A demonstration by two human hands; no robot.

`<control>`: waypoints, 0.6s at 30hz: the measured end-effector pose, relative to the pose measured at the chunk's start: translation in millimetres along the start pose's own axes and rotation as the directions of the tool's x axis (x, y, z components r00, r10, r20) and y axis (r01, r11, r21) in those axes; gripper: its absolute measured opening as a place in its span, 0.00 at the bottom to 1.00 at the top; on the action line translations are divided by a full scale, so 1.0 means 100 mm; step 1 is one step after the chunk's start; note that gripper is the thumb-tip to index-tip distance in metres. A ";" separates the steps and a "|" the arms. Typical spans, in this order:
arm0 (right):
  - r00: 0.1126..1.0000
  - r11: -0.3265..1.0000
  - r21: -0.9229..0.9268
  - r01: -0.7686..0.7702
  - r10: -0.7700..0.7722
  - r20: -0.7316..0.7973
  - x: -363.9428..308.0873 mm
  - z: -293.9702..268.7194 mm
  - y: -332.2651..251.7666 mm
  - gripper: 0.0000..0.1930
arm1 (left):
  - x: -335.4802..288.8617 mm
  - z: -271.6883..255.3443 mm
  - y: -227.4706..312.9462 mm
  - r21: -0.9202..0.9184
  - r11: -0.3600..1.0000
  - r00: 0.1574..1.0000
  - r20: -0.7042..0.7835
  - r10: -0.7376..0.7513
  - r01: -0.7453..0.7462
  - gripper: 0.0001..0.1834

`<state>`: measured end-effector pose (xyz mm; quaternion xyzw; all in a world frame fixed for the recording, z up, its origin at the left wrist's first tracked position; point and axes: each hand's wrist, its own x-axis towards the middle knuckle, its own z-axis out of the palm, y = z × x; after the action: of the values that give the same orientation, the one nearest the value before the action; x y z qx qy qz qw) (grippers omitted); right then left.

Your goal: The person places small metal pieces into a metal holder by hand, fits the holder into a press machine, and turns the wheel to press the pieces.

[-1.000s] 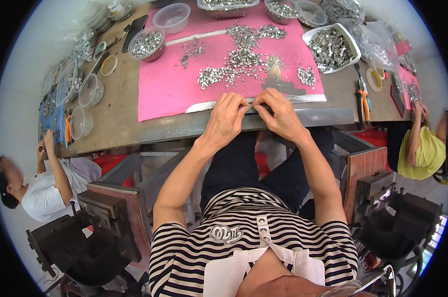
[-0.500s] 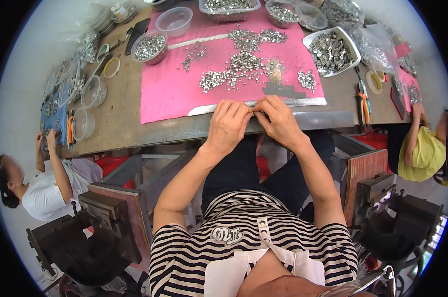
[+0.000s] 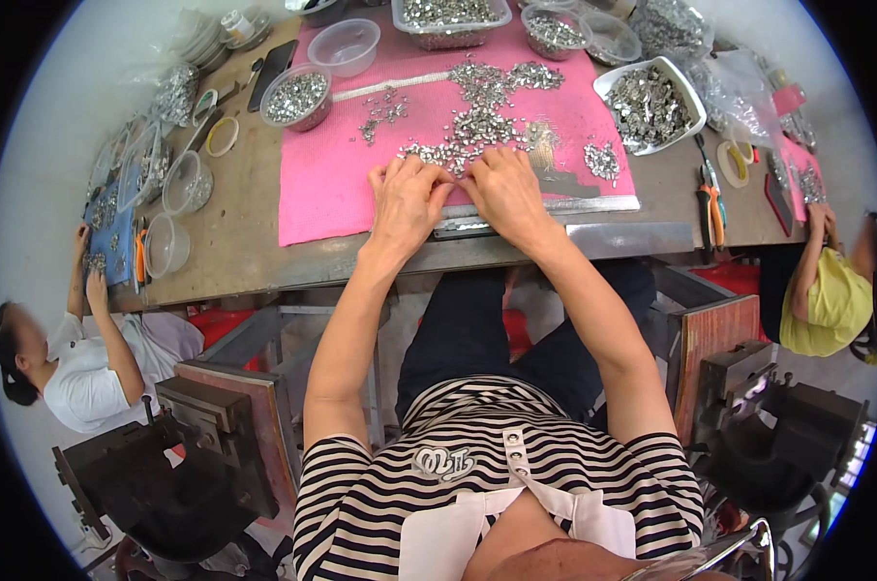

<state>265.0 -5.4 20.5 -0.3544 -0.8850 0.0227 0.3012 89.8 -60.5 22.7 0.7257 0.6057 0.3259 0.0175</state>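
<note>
My left hand (image 3: pixel 406 198) and my right hand (image 3: pixel 505 192) are side by side over the near part of a pink mat (image 3: pixel 313 198), only a small gap between them. Their fingers curl down at the near edge of a heap of small shiny metal pieces (image 3: pixel 482 126). Thumb and forefinger are drawn together on each hand; anything between them is too small or hidden to name. Right of the heap lie a patch of fine, thin brass-coloured bits (image 3: pixel 541 143) and a flat grey strip (image 3: pixel 569 186). A smaller cluster of metal pieces (image 3: pixel 602 162) sits further right.
A white tray (image 3: pixel 692 97) of metal parts stands at right, near orange-handled pliers (image 3: pixel 715 208). Round tubs, one filled (image 3: pixel 296 97) and one clear (image 3: pixel 345 48), stand at the back left. A metal bar (image 3: pixel 627 237) runs along the table edge. Co-workers sit at left (image 3: pixel 95 363) and right (image 3: pixel 826 300).
Both hands have moved forward from the table's near edge onto the mat, reaching the heap. They were together at the fingertips before; now they are slightly apart.
</note>
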 end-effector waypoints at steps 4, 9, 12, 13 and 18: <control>1.000 1.000 -0.011 0.000 0.000 0.009 0.04 0.08 0.00 0.04 | 0.04 0.01 -0.02 -0.025 0.999 0.999 -0.035 -0.020 0.020 0.05; 1.000 0.998 0.059 -0.003 0.002 0.024 -0.02 -0.11 0.08 0.04 | 0.07 0.12 0.00 -0.005 1.000 0.998 -0.053 -0.022 0.022 0.05; 0.993 1.000 0.017 0.018 -0.019 0.117 -0.11 -0.20 0.18 0.05 | 0.06 0.04 0.09 -0.017 1.000 1.000 0.005 -0.007 0.007 0.05; 0.992 0.995 0.096 0.021 -0.033 0.119 -0.13 -0.23 0.21 0.04 | 0.06 0.00 0.11 -0.055 0.998 0.998 0.053 -0.034 0.037 0.05; 0.991 0.963 0.269 -0.008 -0.028 0.127 -0.13 -0.20 0.29 0.02 | 0.04 0.02 0.09 -0.093 0.982 0.984 0.087 -0.158 0.166 0.07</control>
<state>301.2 4.3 22.7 -0.3035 -0.8933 0.1640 0.2883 98.6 -59.0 26.8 0.6845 0.6446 0.3242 0.1042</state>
